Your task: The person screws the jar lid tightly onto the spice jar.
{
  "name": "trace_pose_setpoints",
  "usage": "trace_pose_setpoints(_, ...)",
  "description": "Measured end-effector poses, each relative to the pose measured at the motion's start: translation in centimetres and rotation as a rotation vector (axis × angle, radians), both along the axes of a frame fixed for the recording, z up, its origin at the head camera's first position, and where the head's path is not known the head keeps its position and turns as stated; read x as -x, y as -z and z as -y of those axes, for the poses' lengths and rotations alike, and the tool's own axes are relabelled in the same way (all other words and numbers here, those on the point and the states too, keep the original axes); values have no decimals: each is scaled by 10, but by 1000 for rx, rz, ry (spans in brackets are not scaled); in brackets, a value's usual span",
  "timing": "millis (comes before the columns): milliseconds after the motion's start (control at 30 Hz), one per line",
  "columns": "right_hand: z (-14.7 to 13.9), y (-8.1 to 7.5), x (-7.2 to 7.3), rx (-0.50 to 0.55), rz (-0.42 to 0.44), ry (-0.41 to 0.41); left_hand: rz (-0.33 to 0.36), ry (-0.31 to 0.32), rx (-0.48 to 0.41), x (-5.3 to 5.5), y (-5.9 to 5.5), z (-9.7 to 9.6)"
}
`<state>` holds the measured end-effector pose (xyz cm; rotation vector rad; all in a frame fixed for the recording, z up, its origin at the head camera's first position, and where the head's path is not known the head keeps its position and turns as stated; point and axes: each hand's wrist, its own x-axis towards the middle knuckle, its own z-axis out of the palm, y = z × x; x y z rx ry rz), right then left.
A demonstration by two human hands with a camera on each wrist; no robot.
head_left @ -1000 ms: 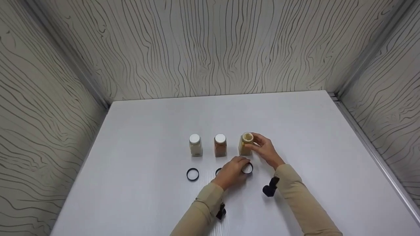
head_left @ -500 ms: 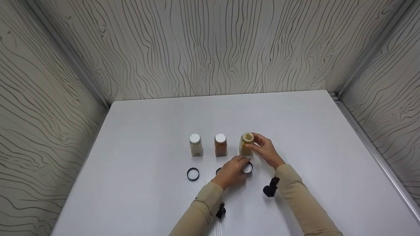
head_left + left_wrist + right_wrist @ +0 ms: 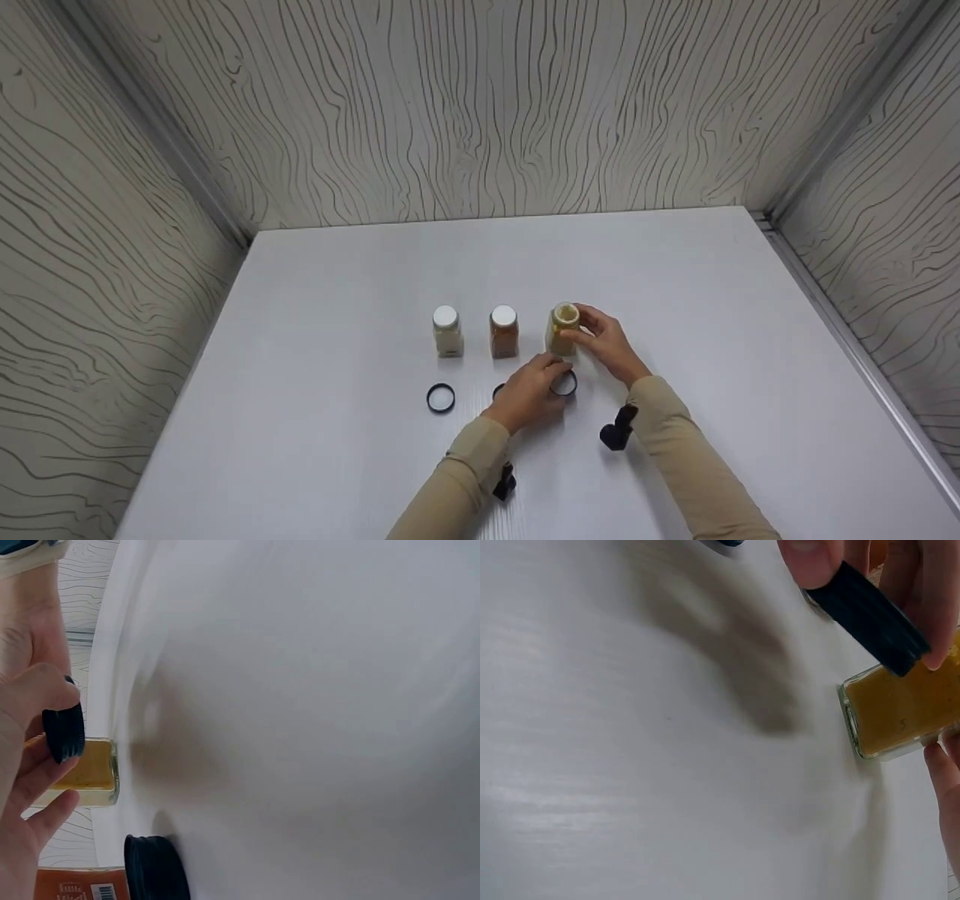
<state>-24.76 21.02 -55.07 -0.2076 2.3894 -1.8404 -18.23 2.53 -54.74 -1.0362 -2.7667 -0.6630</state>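
Observation:
In the head view my left hand (image 3: 526,391) holds a black lid (image 3: 564,384) with its pale inside turned up. The left wrist view shows thumb and fingers pinching this lid (image 3: 64,727) by its ridged edge. Just beyond it, my right hand (image 3: 611,346) grips a square glass jar (image 3: 556,343) of yellow powder, upright and uncapped, from its right side. In the right wrist view the lid (image 3: 870,619) overlaps the lower part of the jar (image 3: 900,709). Some right-hand fingers are hidden behind the glass.
Left of the yellow jar stand an orange-brown powder jar (image 3: 504,342) and a pale powder jar (image 3: 448,339), both white on top. A black lid (image 3: 441,398) lies before the pale jar. Another black lid (image 3: 499,391) is mostly hidden by my left hand. Patterned walls (image 3: 480,112) enclose the white table (image 3: 300,375).

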Motion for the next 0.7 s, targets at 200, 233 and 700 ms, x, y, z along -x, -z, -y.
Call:
trace_pose_setpoints(200, 0, 1, 0, -13, 13, 25, 18, 0, -4, 1, 0, -1)
trace_pose_setpoints(233, 0, 1, 0, -13, 13, 29, 32, 0, -6, 1, 0, -1)
trace_pose_setpoints(700, -1, 0, 0, 11, 25, 12, 10, -1, 17, 0, 0, -1)
